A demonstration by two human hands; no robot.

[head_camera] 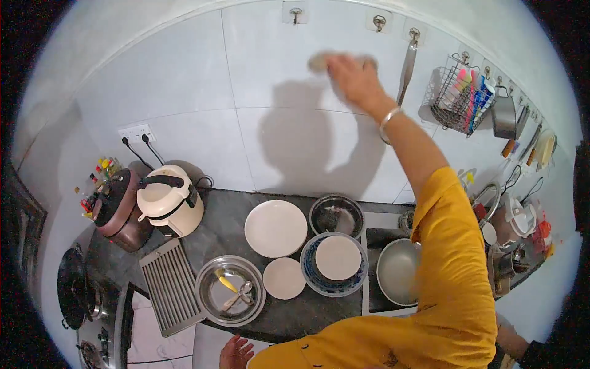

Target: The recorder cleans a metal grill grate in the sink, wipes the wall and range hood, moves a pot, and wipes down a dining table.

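Observation:
My right hand (pixel 355 83) is raised against the white tiled wall (pixel 184 69), a silver bangle (pixel 390 124) on its wrist. It is shut on a greyish-beige pad or cloth (pixel 317 62), too blurred to name exactly. My left hand (pixel 236 353) hangs low at the counter's front edge, fingers apart, holding nothing. Nearest to it is a steel basin (pixel 203 288) containing metal spoons and a yellow-handled utensil (pixel 227 283). Beyond lie a large white plate (pixel 275 228), a smaller white plate (pixel 284 278) and a blue-patterned bowl (pixel 309 272) with a white dish (pixel 338 257) inside.
Wall hooks (pixel 379 22) and a wire basket (pixel 454 99) flank my raised arm. A cream pressure cooker (pixel 189 214) and slatted metal rack (pixel 173 286) stand left. The sink (pixel 375 295) holds a metal bowl (pixel 398 272). Another person's arm (pixel 510 336) shows lower right.

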